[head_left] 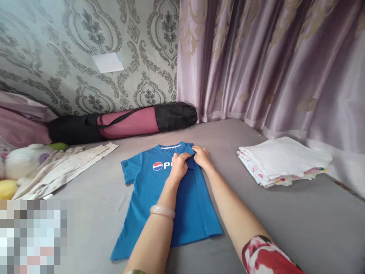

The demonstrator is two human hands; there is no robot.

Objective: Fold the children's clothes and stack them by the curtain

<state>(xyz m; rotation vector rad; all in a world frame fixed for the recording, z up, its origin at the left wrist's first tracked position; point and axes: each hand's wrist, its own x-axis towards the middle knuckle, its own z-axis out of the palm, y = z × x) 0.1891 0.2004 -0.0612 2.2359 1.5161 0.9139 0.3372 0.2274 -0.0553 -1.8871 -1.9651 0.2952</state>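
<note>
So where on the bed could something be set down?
Bare sheet shows between the blue shirt and the folded pile, crossed by the right arm, and between the shirt and the pale cloth. Crowded: around the plush toy, and the shirt's shoulder, under the left hand and right hand.

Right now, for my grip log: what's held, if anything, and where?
Left hand and right hand touch the blue shirt at its folded shoulder; gripping cannot be told.
</note>
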